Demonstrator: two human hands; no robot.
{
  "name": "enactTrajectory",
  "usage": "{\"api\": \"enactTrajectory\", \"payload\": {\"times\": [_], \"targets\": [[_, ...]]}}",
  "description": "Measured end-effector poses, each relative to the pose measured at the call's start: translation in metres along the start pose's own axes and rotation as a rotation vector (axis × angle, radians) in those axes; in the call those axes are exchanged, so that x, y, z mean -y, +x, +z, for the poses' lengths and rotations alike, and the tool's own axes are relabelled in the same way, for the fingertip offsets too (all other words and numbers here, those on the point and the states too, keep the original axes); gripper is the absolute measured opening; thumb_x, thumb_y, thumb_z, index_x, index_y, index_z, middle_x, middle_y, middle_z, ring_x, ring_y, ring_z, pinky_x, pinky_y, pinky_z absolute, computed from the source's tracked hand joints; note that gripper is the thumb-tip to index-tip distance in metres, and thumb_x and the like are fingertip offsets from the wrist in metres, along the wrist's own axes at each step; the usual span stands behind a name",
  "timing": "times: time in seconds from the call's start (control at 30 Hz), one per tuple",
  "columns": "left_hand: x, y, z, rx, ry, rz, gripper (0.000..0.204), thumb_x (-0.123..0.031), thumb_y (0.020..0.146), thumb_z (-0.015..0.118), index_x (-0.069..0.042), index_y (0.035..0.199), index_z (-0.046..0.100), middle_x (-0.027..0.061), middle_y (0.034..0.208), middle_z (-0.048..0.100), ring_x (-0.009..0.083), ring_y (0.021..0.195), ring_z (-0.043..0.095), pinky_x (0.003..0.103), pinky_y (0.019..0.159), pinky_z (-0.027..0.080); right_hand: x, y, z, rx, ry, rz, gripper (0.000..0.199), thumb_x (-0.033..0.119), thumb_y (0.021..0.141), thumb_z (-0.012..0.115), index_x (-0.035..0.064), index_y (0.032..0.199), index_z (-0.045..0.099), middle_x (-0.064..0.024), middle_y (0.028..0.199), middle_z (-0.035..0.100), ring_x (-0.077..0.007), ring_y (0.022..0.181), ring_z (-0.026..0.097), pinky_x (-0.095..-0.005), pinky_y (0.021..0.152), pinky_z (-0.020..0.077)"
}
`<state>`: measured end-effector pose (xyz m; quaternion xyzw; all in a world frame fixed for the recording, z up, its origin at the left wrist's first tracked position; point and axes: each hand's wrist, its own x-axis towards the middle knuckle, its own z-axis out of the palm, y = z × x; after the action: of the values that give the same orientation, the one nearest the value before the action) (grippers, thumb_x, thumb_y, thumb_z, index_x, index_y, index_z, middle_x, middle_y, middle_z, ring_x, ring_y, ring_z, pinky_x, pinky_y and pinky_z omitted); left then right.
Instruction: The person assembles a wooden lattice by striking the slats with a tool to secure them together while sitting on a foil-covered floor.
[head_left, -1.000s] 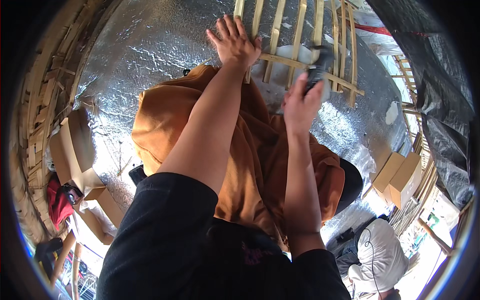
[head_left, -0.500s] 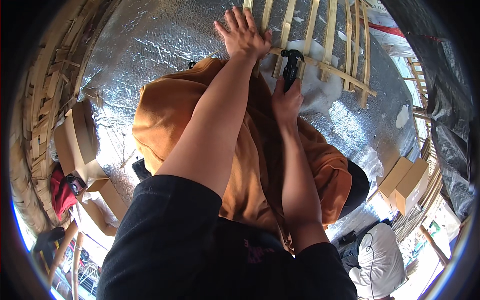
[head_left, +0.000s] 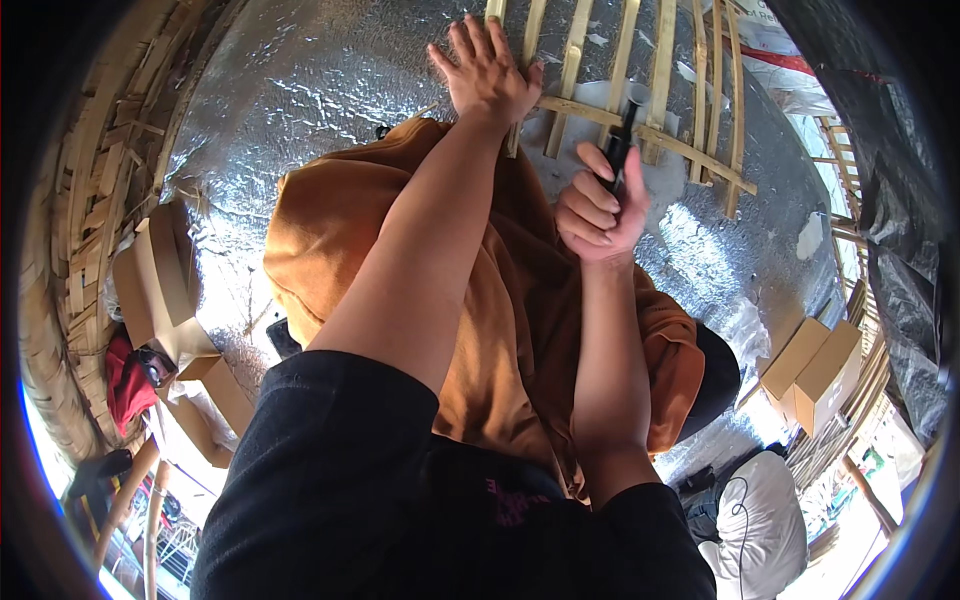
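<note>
Your left hand (head_left: 487,70) lies flat with the fingers spread wide, palm down on the near slats of a bamboo frame (head_left: 640,110) — it grips nothing, it only presses. The frame rests on a silver foil sheet (head_left: 300,90) that covers the floor, its pale strips running away from you with a cross strip laid over them.

Your right hand (head_left: 598,212) is closed around a black tool (head_left: 620,145), fingers curled tight about its handle. The tool stands upright out of the top of your fist, and its upper end meets the cross strip of the frame, just to the right of your left hand. What kind of tool it is, you cannot tell from here — only the dark shaft and a lighter tip show.

Both forearms reach forward over your orange garment (head_left: 520,320), which drapes across your lap and hides the near edge of the frame.

To your left, cardboard boxes (head_left: 160,270) sit on the foil beside a red cloth (head_left: 125,385). To your right, two more brown cartons (head_left: 815,365) stand near the edge of the foil, and a white sack (head_left: 765,525) lies lower right.
</note>
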<state>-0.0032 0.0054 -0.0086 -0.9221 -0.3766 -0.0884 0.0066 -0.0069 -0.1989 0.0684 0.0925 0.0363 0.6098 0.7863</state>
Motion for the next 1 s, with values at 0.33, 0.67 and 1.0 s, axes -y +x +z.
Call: {"api": "enactTrajectory", "payload": {"times": [0.33, 0.67, 1.0], "targets": [[0.001, 0.002, 0.006, -0.025, -0.008, 0.003, 0.093, -0.068, 0.094, 0.039, -0.006, 0.16, 0.02, 0.0187, 0.167, 0.019, 0.0392, 0.154, 0.014, 0.069, 0.119, 0.009, -0.009, 0.003, 0.011, 0.177, -0.027, 0.058, 0.041, 0.044, 0.105, 0.051, 0.0084, 0.089, 0.041, 0.0052, 0.056, 0.038, -0.0008, 0.037, 0.032, -0.0182, 0.032, 0.037], [-0.008, 0.004, -0.04, 0.182, -0.073, -0.035, 0.079, -0.057, 0.103, 0.028, -0.005, 0.161, 0.017, 0.0157, 0.168, 0.016, 0.0363, 0.155, 0.012, 0.061, 0.123, 0.004, -0.008, 0.002, 0.005, 0.187, -0.043, 0.131, 0.044, 0.049, 0.104, 0.049, 0.0092, 0.09, 0.04, 0.0052, 0.058, 0.039, -0.0019, 0.039, 0.035, -0.0201, 0.035, 0.0405], [-0.003, 0.004, -0.026, 0.125, -0.061, -0.025, 0.078, -0.056, 0.103, 0.029, -0.005, 0.161, 0.017, 0.0159, 0.168, 0.017, 0.0357, 0.154, 0.013, 0.061, 0.123, 0.005, -0.03, 0.006, 0.022, -0.53, -0.753, -0.017, 0.044, 0.052, 0.103, 0.05, 0.0096, 0.091, 0.048, 0.0033, 0.057, 0.038, -0.0059, 0.039, 0.034, -0.0245, 0.035, 0.0277]]}}
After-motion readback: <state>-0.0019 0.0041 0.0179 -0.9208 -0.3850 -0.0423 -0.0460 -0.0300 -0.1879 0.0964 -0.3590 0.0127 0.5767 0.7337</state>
